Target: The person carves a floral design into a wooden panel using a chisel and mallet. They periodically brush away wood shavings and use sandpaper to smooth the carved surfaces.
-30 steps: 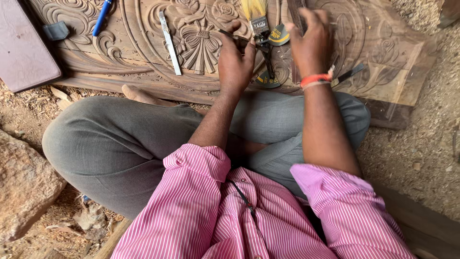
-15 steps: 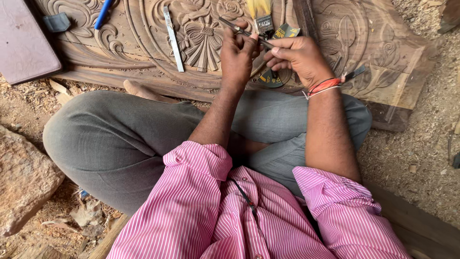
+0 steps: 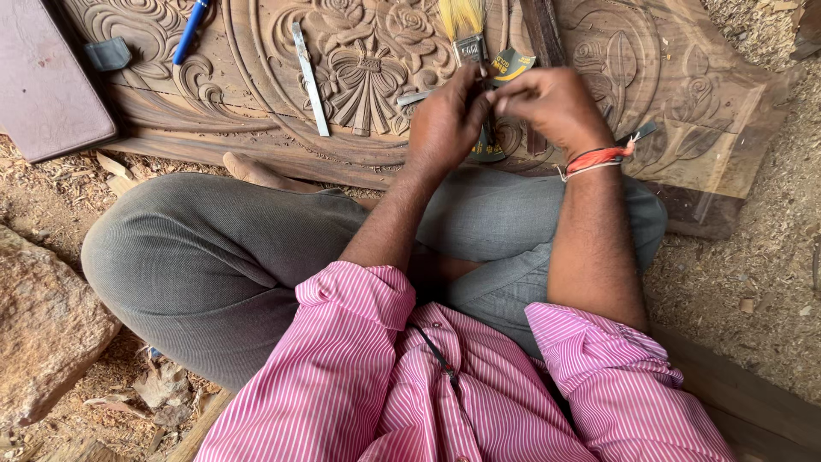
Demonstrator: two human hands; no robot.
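brush (image 3: 464,30) tip cropped, hands (image 3: 500,111) perhaps hiding tool

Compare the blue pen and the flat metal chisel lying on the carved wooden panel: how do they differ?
The blue pen is round-bodied and bright blue; the metal chisel is a flat, pale grey strip. The pen lies near the panel's upper left by a scroll carving, leaning right at its top; the chisel lies closer to the central flower carving, leaning left. The chisel shows full length; the pen's top is cut off by the frame. Both rest untouched on the carved panel, away from both hands.
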